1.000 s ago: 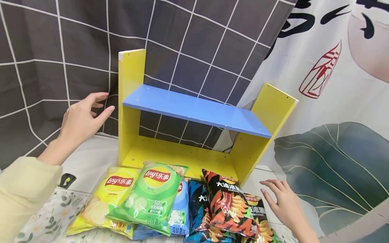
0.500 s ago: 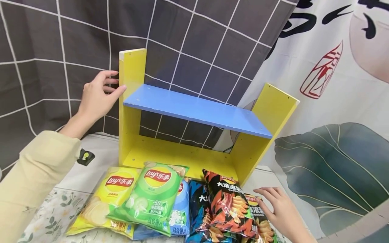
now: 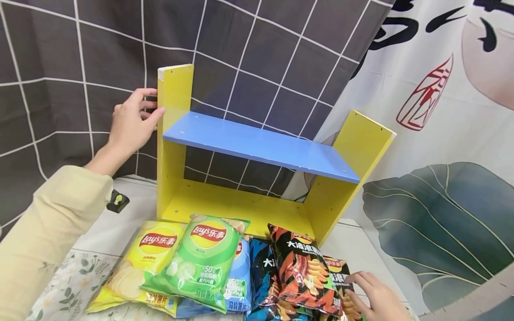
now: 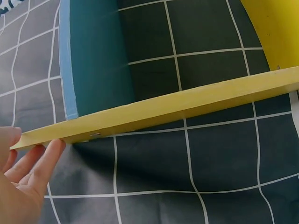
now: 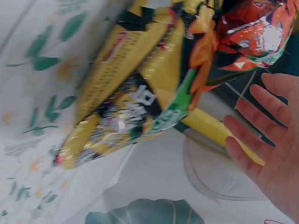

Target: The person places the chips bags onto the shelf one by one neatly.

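A small shelf unit with yellow side panels and a blue middle board (image 3: 257, 145) stands upright. My left hand (image 3: 130, 120) is at its left side panel (image 3: 174, 93); in the left wrist view the panel's edge (image 4: 154, 109) lies between my thumb and fingers (image 4: 49, 161). My right hand (image 3: 375, 296) has its fingers spread, beside the dark chip bag (image 3: 337, 267) at the far right. The right wrist view shows that hand's palm and fingers (image 5: 275, 126) with nothing in them, near a yellow-and-black chip bag (image 5: 140, 98).
Before the shelf lie chip bags: yellow (image 3: 140, 263), green (image 3: 201, 263) overlapping it, light blue (image 3: 239, 285), dark blue (image 3: 261, 263) and black-and-orange (image 3: 307, 267). A grey grid curtain (image 3: 257, 58) hangs behind. A small black item (image 3: 118, 200) shows by my left sleeve.
My left hand has moved up and right onto the shelf's left panel. My right hand has shifted slightly left, then down, beside the rightmost chip bag. Shelf and bags stay in place.
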Tool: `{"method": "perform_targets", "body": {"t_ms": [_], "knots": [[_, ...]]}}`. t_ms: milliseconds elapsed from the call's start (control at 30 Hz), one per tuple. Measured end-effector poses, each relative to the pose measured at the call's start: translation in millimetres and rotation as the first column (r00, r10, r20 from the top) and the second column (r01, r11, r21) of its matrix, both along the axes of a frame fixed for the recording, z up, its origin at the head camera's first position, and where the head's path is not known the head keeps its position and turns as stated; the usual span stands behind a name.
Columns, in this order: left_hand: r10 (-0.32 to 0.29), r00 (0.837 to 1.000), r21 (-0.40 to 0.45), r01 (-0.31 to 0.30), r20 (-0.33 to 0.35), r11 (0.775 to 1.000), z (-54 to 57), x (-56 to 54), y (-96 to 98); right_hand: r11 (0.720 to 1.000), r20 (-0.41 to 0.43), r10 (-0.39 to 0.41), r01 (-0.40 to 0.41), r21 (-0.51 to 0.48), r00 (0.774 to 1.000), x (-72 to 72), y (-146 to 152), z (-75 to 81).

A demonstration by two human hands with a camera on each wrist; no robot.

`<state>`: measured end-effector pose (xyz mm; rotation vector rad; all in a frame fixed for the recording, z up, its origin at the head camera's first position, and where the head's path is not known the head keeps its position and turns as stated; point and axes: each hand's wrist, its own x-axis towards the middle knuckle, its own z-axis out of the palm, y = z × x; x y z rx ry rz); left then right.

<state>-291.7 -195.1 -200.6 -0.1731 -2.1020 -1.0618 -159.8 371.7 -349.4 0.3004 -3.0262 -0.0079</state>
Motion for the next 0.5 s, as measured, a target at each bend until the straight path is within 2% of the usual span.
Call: {"method": "perform_targets", "body": {"t_ms": [67, 133, 167, 233, 300, 367, 433, 500], "knots": [[0.007, 1.0, -0.001, -0.007, -0.005, 1.0, 0.7, -1.5, -0.2, 1.0, 0.046, 0.011, -0.011, 0.011, 0.999, -0.1, 5.4, -4.1], [0.02, 1.0, -0.003, -0.02, -0.014, 1.0, 0.8, -2.9, 0.2, 0.996, 0.045, 0.086, -0.087, 0.022, 0.995, -0.6, 12.4, -9.7], [0.023, 1.0, -0.002, -0.023, -0.019, 1.0, 0.8, -3.6, 0.9, 0.988, 0.018, 0.152, -0.153, 0.027, 0.988, -0.7, 16.7, -13.3], [0.024, 0.999, 0.005, -0.024, -0.034, 1.0, 0.5, -4.9, 2.4, 0.966, -0.011, 0.256, -0.256, 0.033, 0.967, -0.6, 24.1, -20.1], [0.026, 0.999, 0.017, -0.025, -0.046, 1.0, 0.2, -6.1, 4.2, 0.934, -0.02, 0.355, -0.354, 0.039, 0.935, -0.9, 31.6, -27.0], [0.025, 0.998, 0.029, -0.024, -0.055, 0.999, -0.3, -7.0, 5.7, 0.917, -0.002, 0.398, -0.397, 0.031, 0.918, -0.9, 36.0, -33.4], [0.028, 0.998, 0.033, -0.026, -0.058, 0.999, -0.8, -7.9, 6.5, 0.916, 0.029, 0.399, -0.399, 0.029, 0.917, -0.8, 38.4, -38.5], [0.026, 0.998, 0.034, -0.024, -0.057, 0.999, -1.4, -8.5, 6.6, 0.909, 0.027, 0.415, -0.415, 0.041, 0.91, -0.6, 39.9, -42.3]]}}
